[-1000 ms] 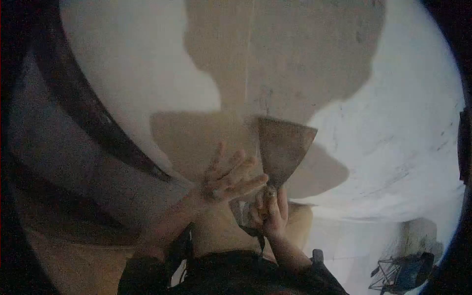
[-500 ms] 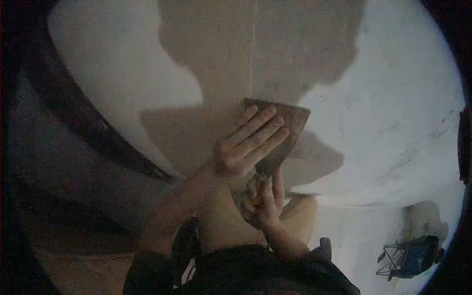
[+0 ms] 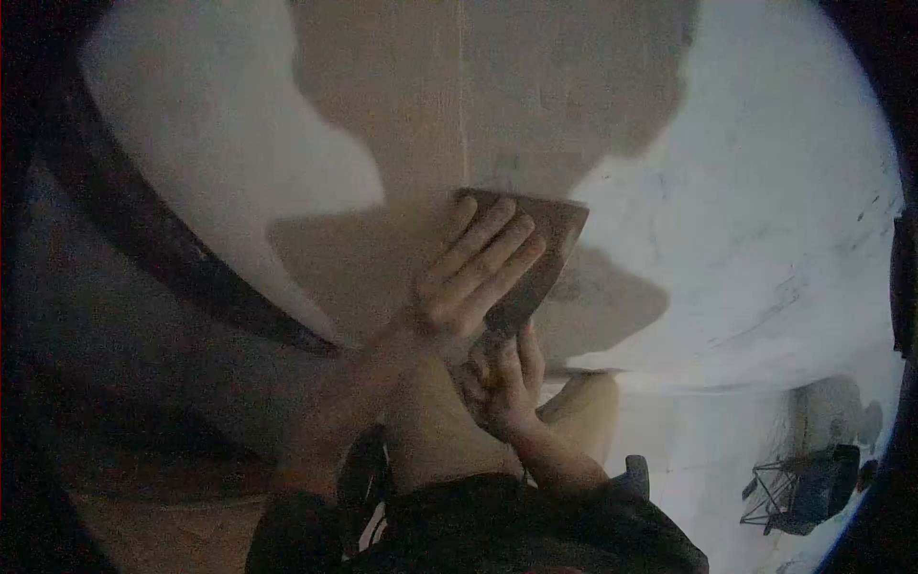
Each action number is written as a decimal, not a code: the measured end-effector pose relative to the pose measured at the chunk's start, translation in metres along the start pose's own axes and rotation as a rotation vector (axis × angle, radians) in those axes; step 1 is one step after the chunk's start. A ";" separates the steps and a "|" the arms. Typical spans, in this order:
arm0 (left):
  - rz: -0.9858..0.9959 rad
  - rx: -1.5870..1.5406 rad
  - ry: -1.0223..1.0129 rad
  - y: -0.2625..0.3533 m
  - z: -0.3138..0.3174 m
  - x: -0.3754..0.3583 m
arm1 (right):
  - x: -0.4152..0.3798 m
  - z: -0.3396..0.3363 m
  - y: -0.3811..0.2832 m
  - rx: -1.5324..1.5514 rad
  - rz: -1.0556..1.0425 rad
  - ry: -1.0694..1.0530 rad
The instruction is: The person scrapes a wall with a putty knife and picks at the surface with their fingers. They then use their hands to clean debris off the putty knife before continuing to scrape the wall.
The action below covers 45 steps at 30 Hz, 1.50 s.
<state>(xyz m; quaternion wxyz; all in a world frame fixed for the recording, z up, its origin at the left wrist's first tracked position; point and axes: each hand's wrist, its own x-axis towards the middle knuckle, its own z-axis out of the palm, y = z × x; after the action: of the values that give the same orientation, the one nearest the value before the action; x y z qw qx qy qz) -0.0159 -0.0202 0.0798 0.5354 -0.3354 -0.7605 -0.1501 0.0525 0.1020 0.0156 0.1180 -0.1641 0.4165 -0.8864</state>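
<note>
A wide-bladed putty knife [image 3: 550, 258] lies with its blade against the pale wall [image 3: 755, 220], its broad edge pointing up. My right hand [image 3: 512, 378] is wrapped round its handle, low down near my knees, and mostly hides it. Across the face of the blade rests my left hand [image 3: 478, 263], fingers stretched out and slightly apart. Just above the blade's edge is a faint darker patch [image 3: 512, 172] on the wall. A thin vertical seam line runs up from there.
My shadow [image 3: 382, 105] covers much of the wall around the hands. A long dark strip [image 3: 191, 239] slants down on the left. On the floor at right stands a dark chair [image 3: 827, 488] with thin wire legs. My bent knees [image 3: 430, 421] are close below the hands.
Both hands and the putty knife appear slightly further left in the view. The wall seam and shadow have shifted left too. The darker patch now shows above the blade.
</note>
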 end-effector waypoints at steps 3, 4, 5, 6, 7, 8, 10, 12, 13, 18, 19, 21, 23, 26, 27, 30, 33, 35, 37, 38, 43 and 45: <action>-0.071 -0.044 -0.064 0.004 -0.010 0.008 | -0.004 0.014 -0.010 0.029 0.074 0.029; -0.068 -0.055 -0.057 0.004 -0.009 0.005 | -0.004 0.016 -0.006 -0.027 -0.016 0.059; -0.032 -0.028 -0.078 0.002 -0.007 0.002 | -0.004 0.011 -0.005 -0.009 -0.010 0.033; 0.005 0.000 -0.100 0.002 -0.003 -0.006 | -0.009 0.004 -0.002 0.010 -0.004 0.007; 0.038 0.027 -0.122 0.000 0.001 -0.013 | -0.010 0.000 -0.001 0.028 0.006 -0.019; 0.053 0.028 -0.063 -0.002 0.008 -0.016 | -0.009 0.001 -0.004 -0.018 0.061 0.043; -0.028 -0.025 -0.020 0.002 -0.002 0.009 | 0.000 0.007 -0.014 0.007 0.078 0.001; -0.097 -0.072 -0.038 0.005 -0.014 0.018 | -0.002 0.011 -0.009 0.012 0.073 -0.011; -0.099 -0.069 -0.052 0.004 -0.014 0.014 | -0.004 0.010 -0.007 -0.003 0.056 -0.010; 0.013 0.020 -0.021 -0.004 -0.001 0.000 | -0.001 0.013 -0.005 -0.012 0.017 0.046; -0.030 -0.020 -0.023 -0.001 -0.005 0.006 | 0.000 0.015 -0.006 -0.002 0.030 0.037; -0.126 -0.102 -0.033 -0.001 -0.007 0.014 | 0.008 0.011 -0.002 0.019 0.065 0.024; -0.086 -0.014 -0.010 -0.003 0.005 0.004 | 0.008 0.004 0.002 -0.018 0.060 0.056; -0.025 0.022 -0.015 0.001 0.018 -0.008 | 0.000 -0.004 -0.005 0.081 0.092 0.080; -0.025 0.026 -0.019 0.002 0.019 -0.007 | 0.004 -0.008 -0.005 0.032 0.063 0.075; -0.053 -0.005 -0.067 0.009 0.012 0.010 | 0.017 -0.003 -0.025 -0.018 0.035 0.091; -0.040 -0.004 -0.052 0.011 0.005 0.016 | 0.013 0.002 -0.024 -0.019 -0.008 0.086; -0.003 0.022 -0.043 0.011 0.016 -0.004 | 0.005 -0.016 -0.012 -0.431 -0.154 0.035; -0.002 0.031 -0.086 0.019 0.019 -0.018 | -0.003 -0.019 -0.007 -0.187 -0.057 0.039; -0.014 0.022 -0.070 0.019 0.020 -0.020 | -0.010 -0.017 -0.011 -0.002 0.052 0.052; -0.070 -0.025 -0.042 0.016 0.018 -0.007 | -0.004 -0.011 -0.015 -0.015 0.092 0.060; -0.054 -0.014 -0.047 0.014 0.024 -0.017 | -0.006 -0.017 -0.008 -0.045 0.064 0.069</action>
<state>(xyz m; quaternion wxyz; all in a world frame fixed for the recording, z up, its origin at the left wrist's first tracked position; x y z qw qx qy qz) -0.0201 -0.0018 0.0533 0.5109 -0.3220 -0.7804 -0.1619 0.0507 0.1212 0.0101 0.1281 -0.1226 0.4450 -0.8778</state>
